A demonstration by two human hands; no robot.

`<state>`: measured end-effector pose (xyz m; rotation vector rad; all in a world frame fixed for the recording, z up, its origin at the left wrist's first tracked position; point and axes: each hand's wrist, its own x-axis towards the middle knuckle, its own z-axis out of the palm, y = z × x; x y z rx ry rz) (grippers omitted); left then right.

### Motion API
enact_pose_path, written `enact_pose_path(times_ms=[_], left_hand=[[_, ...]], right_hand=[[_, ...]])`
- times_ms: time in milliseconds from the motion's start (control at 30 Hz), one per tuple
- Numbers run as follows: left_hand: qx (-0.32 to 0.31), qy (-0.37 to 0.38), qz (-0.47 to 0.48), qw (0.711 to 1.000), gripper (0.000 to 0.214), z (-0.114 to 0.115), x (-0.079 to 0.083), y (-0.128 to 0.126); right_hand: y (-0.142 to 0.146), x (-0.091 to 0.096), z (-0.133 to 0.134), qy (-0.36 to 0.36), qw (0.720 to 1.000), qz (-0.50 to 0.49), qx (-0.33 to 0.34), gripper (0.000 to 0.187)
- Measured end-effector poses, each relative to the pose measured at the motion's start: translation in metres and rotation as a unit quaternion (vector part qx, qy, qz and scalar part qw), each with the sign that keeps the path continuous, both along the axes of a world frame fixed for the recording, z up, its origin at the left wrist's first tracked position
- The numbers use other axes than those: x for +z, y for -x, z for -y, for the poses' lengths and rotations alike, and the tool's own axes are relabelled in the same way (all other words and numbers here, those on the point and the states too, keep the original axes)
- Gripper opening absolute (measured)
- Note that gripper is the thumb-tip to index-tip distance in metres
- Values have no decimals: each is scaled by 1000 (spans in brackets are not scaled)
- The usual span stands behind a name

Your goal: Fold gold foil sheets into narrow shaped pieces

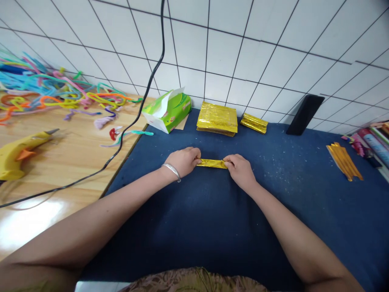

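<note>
A narrow strip of folded gold foil paper [212, 163] stretches between my two hands, just over the dark blue table cover. Its left end is pinched by my left hand [184, 160], which has a silver bangle at the wrist. My right hand [241, 170] pinches the other end between thumb and fingers. Beyond them, near the wall, lies a stack of gold foil paper [216, 117]. To its right sits a small pile of folded gold strips [254, 123].
A green tissue box [168, 110] stands left of the stack. A black phone-like slab [305, 115] leans on the tiled wall. At right lie more golden strips [344, 161]. A yellow glue gun [22, 153], colourful pipe cleaners [69, 91] and a black cable [148, 83] occupy the left side.
</note>
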<state>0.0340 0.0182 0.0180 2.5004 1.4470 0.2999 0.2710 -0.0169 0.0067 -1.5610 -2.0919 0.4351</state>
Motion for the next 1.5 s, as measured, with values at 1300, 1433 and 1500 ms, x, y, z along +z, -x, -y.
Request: enact_pose_path(times_ms=[1300, 1433, 1500], left_hand=[[-149, -169, 13, 974, 19, 3, -6, 13], [-144, -204, 44, 967, 23, 2, -7, 14], [-159, -232, 38, 959, 25, 1, -7, 15]], right_hand=[[-3, 2, 12, -156, 986, 4, 64, 16], [-8, 0, 14, -233, 963, 77, 111, 29], [-11, 0, 14, -248, 952, 121, 132, 35]])
